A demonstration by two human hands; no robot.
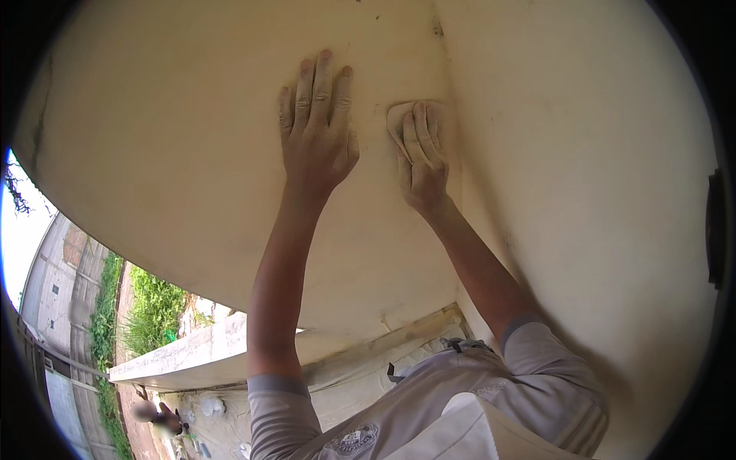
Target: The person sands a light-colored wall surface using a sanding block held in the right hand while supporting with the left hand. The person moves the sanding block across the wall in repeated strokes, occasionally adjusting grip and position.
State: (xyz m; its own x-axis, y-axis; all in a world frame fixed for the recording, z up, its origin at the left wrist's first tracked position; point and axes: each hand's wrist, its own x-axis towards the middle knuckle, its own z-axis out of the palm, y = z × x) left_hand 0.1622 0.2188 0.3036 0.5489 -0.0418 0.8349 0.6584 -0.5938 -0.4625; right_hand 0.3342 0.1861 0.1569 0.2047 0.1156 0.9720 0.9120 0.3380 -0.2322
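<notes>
Pad (395, 123) is held under my R hand (424, 157), fingers together, on the wall (192, 138) nr the corner (451, 80); L hand (318, 134) lies flat, fingers spread. Wall looks mostly even, dark marks (438, 29) left up top; can't tell exact progress.

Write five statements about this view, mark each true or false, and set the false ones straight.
1. The right hand holds a pale sheet against the cream wall. True.
2. The left hand has its fingers extended, with its back to the camera. True.
3. The left hand is nearer the wall corner than the right hand. False: the right hand is nearer the corner.
4. Long sleeves cover both arms down to the wrists. False: the grey shirt has short sleeves, and the forearms are bare.
5. Green plants show at the lower left of the picture. True.
</notes>
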